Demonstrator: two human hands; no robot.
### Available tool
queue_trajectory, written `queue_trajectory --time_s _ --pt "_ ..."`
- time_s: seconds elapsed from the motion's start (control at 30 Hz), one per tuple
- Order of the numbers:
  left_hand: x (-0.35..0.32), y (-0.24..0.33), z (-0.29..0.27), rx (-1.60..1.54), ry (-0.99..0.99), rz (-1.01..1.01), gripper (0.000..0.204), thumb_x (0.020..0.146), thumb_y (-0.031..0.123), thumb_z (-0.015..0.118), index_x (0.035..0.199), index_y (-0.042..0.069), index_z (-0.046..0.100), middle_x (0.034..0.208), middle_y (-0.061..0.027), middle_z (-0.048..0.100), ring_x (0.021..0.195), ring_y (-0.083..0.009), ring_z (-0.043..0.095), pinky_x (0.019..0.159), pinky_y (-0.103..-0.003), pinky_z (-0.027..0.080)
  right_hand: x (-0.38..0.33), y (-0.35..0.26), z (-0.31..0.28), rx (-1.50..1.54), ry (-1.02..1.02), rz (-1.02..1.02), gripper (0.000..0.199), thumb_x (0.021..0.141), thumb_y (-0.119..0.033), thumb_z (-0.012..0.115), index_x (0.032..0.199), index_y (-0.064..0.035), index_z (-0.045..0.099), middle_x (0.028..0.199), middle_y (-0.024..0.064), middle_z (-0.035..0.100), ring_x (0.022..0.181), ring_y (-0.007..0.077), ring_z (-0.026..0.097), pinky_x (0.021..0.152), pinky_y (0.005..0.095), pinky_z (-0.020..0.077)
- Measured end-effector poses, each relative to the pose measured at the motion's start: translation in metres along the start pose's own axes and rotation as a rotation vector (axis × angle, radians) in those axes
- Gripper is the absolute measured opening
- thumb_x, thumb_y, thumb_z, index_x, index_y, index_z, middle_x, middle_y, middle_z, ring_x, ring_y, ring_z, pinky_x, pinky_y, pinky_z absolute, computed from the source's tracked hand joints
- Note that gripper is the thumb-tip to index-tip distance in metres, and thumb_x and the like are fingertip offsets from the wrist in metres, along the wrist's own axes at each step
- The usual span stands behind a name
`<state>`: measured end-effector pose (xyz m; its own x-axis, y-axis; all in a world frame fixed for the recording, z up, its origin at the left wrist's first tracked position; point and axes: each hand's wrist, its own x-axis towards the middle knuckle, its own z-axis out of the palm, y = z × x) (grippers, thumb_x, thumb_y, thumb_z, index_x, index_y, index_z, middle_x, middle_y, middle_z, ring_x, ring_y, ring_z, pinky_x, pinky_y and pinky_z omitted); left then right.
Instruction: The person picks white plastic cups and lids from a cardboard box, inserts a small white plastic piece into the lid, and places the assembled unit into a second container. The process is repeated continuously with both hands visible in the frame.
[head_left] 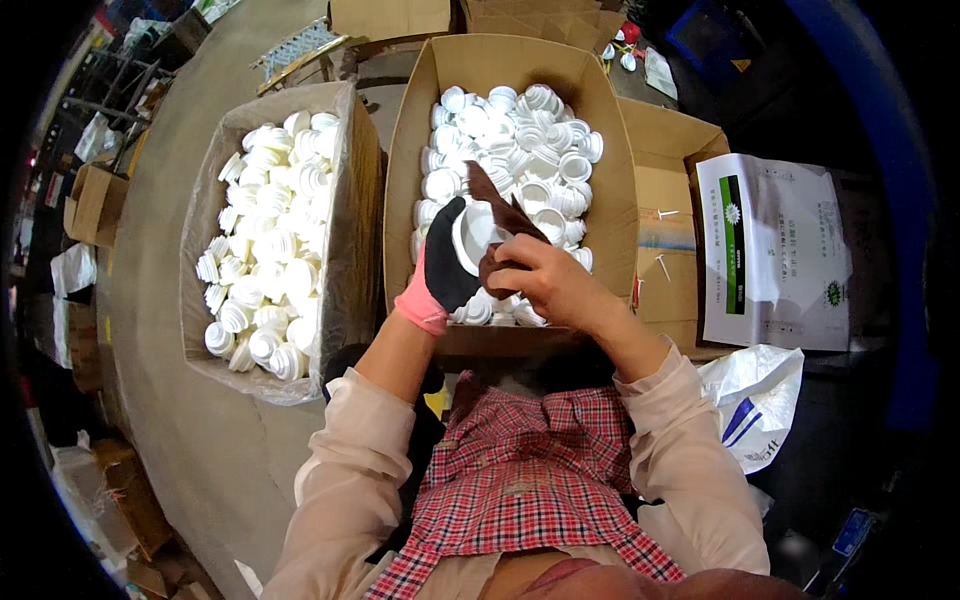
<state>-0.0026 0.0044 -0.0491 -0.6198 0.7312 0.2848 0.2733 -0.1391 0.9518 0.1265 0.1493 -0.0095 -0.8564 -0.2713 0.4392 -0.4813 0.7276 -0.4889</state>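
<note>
My left hand (447, 272), in a pink and black glove, grips a round white plastic part (473, 238) with its hollow side showing. My bare right hand (562, 288) pinches a dark brown cloth (512, 218) against the right side of that part. A loose corner of the cloth sticks up beyond the fingers. Both hands are over the near half of a cardboard box (607, 115), which is filled with similar white ribbed parts (540, 135). The cloth and fingers hide part of the held piece.
To the left stands a plastic-lined box (362, 215) of off-white ribbed parts (275, 235). On the right are an open carton (665, 300), a printed white sheet (785, 250) and a white plastic bag (755, 400). More cardboard (390, 17) lies at the back.
</note>
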Motion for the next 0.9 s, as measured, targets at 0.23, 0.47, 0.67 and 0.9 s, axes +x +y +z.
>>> queue_trajectory --time_s 0.23,0.47,0.67,0.9 --pt "-0.012 0.007 0.045 -0.293 0.070 -0.222 0.034 0.100 0.015 0.035 0.122 -0.001 0.055 0.115 -0.0100 0.060 0.108 -0.0181 0.057 0.094 -0.031 0.044 0.012 -0.012 0.002 -0.230 0.476 0.162 0.034 0.070 0.001 0.064 0.104 -0.0061 0.062 0.100 0.0141 0.055 0.087 0.0329 0.058 0.074 0.0393 0.0498" --pt "-0.006 0.027 0.037 0.031 0.259 0.083 0.042 0.101 0.027 0.041 0.128 -0.003 0.051 0.123 -0.0134 0.057 0.115 -0.0209 0.052 0.101 -0.033 0.038 -0.010 0.018 0.038 0.452 0.373 0.786 0.025 0.080 -0.007 0.065 0.104 -0.0005 0.061 0.090 0.0067 0.068 0.078 0.0144 0.063 0.071 0.0278 0.0500" --pt "0.013 0.018 -0.050 0.183 0.498 -0.033 0.037 0.100 0.026 0.044 0.115 -0.005 0.058 0.112 -0.0198 0.062 0.104 -0.0299 0.059 0.092 -0.036 0.043 -0.018 0.046 0.061 0.442 0.008 0.828 0.022 0.070 -0.007 0.065 0.091 -0.0022 0.059 0.092 0.0150 0.060 0.089 0.0300 0.060 0.082 0.0364 0.0487" --pt "-0.003 -0.004 -0.085 0.226 0.450 -0.029 0.034 0.100 0.020 0.042 0.117 -0.004 0.057 0.116 -0.0223 0.060 0.107 -0.0327 0.058 0.093 -0.035 0.043 0.008 0.111 0.188 0.215 -0.233 0.569 0.029 0.069 0.001 0.058 0.097 -0.0015 0.061 0.127 0.0237 0.048 0.115 0.0404 0.051 0.093 0.0430 0.0455"
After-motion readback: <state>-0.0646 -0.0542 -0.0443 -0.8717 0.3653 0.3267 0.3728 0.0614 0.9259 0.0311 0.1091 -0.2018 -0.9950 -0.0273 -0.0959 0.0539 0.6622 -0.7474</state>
